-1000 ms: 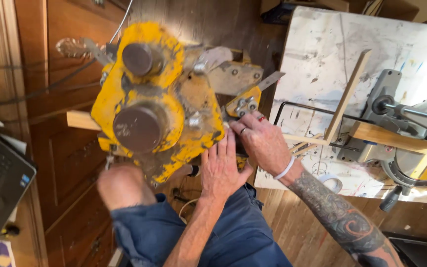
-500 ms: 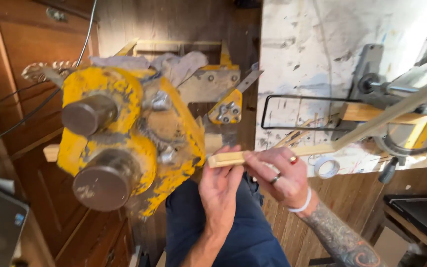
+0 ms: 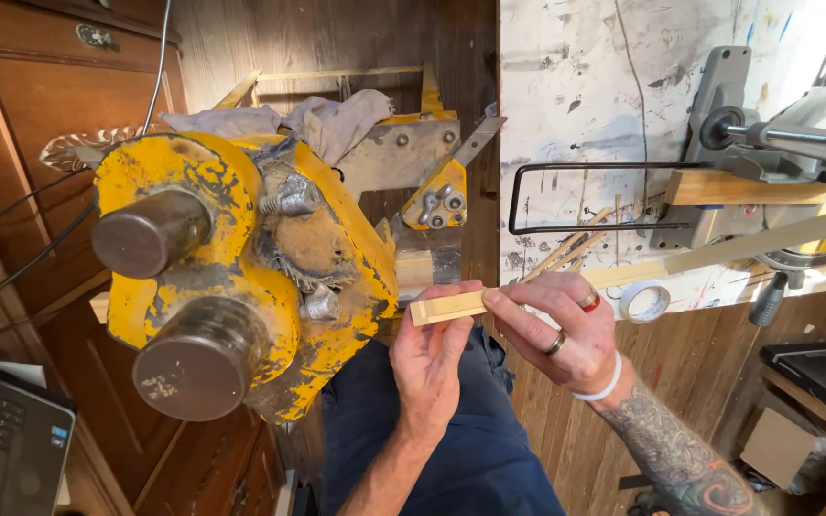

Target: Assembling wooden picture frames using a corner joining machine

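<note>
A long thin strip of pale wood [image 3: 446, 306] runs from the middle of the view off to the right. My left hand [image 3: 432, 368] is under its near end, palm up, fingers curled around it. My right hand [image 3: 561, 325], with rings and a white wristband, pinches the strip from above just right of the left hand. Directly left of both hands stands a big worn yellow machine [image 3: 241, 277] with two dark steel cylinders sticking out toward me.
A white paint-stained table [image 3: 604, 105] fills the upper right, with a mitre saw [image 3: 767, 143], a black wire frame [image 3: 585, 196] and a tape roll [image 3: 644, 302]. Grey rags [image 3: 317, 119] lie on the machine. A laptop [image 3: 2, 449] is at lower left. Wooden cabinet doors behind.
My hands have come off the yellow machine and drawn back. They now hold the end of the wood strip in front of me. The view has shifted left and closer.
</note>
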